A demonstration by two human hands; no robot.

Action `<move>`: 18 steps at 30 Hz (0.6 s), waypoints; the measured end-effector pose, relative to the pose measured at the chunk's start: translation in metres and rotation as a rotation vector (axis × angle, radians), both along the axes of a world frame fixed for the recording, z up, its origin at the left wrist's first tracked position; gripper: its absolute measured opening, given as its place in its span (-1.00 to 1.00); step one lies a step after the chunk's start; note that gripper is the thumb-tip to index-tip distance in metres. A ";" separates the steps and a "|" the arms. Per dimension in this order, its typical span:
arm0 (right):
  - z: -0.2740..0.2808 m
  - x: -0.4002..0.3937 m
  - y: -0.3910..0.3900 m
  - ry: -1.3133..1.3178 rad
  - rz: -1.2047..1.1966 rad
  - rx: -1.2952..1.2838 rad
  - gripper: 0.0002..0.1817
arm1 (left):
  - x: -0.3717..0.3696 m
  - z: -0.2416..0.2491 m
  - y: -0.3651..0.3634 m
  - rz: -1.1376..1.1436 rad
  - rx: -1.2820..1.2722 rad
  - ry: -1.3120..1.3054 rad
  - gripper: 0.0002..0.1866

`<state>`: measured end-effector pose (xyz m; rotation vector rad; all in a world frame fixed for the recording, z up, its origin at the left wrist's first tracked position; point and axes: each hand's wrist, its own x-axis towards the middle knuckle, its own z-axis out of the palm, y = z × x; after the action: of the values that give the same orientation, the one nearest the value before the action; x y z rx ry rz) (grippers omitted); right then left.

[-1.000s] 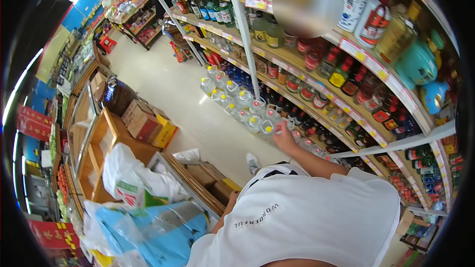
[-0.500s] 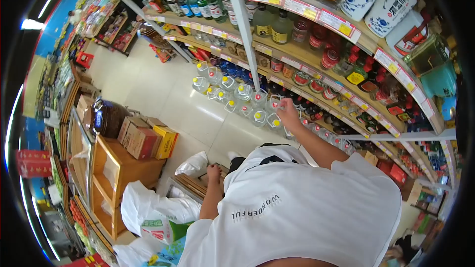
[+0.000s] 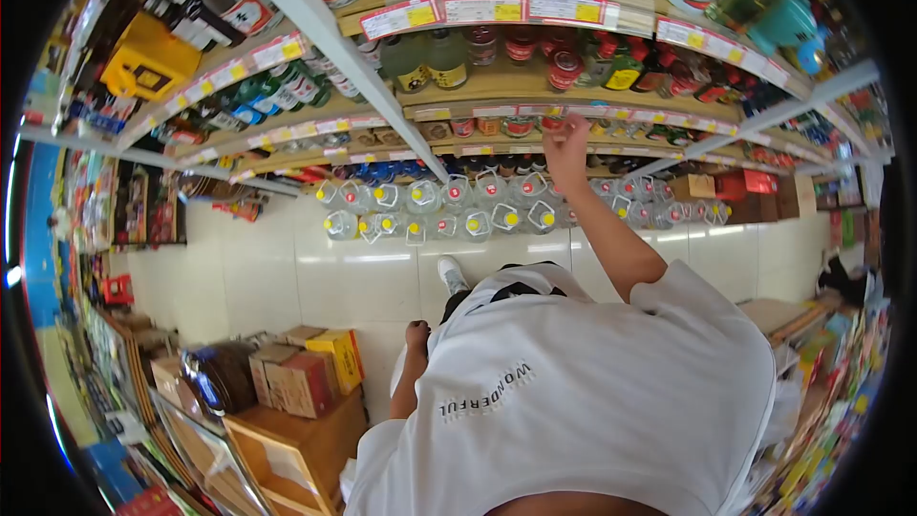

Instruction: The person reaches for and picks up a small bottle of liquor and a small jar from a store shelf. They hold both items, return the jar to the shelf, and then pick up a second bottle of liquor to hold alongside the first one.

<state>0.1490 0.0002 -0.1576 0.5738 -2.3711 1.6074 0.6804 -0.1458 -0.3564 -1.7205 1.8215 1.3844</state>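
My right hand [image 3: 565, 141] is raised in front of the lower shelves, its fingers loosely bent and apart, with nothing visible in them. Behind its fingertips is a red-topped jar [image 3: 553, 120]; whether they touch is unclear. Another red-lidded jar [image 3: 565, 69] stands on the shelf above. My left hand [image 3: 417, 334] hangs low beside my body, its fingers curled closed and nothing seen in them. Large clear jugs [image 3: 477, 223] with yellow and red caps stand in rows on the floor under the shelves.
Bottles [image 3: 445, 59] fill the curved-looking shelves, which have price-tag edges [image 3: 478, 9]. A pale upright post [image 3: 355, 62] divides them. At the lower left, cardboard boxes [image 3: 294, 380] and a dark round jar [image 3: 219, 377] stand by a wooden cabinet [image 3: 308, 440].
The view has swung round to face the shelves more squarely. My right hand has risen from before the jugs to the lower shelf. The white bags beside my left hand have left view.
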 end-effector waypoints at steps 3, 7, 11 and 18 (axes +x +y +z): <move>0.043 -0.014 -0.019 0.168 -0.238 0.029 -0.28 | -0.009 0.002 -0.045 0.007 0.050 0.093 -0.65; 0.061 -0.041 -0.048 0.264 -0.464 0.108 -0.08 | -0.025 0.008 -0.103 0.070 0.141 0.185 -0.66; 0.060 -0.063 -0.072 0.186 -0.657 0.084 0.01 | -0.017 0.014 -0.143 0.161 0.181 0.219 -0.66; 0.063 -0.077 -0.099 -0.010 -0.854 0.134 -0.17 | 0.042 -0.012 -0.190 -0.069 0.148 0.241 -0.68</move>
<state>0.0724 -0.0986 -0.0943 -0.4023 -2.2439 1.0561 0.7221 -0.3362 -0.3689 -1.4579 1.8251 1.7131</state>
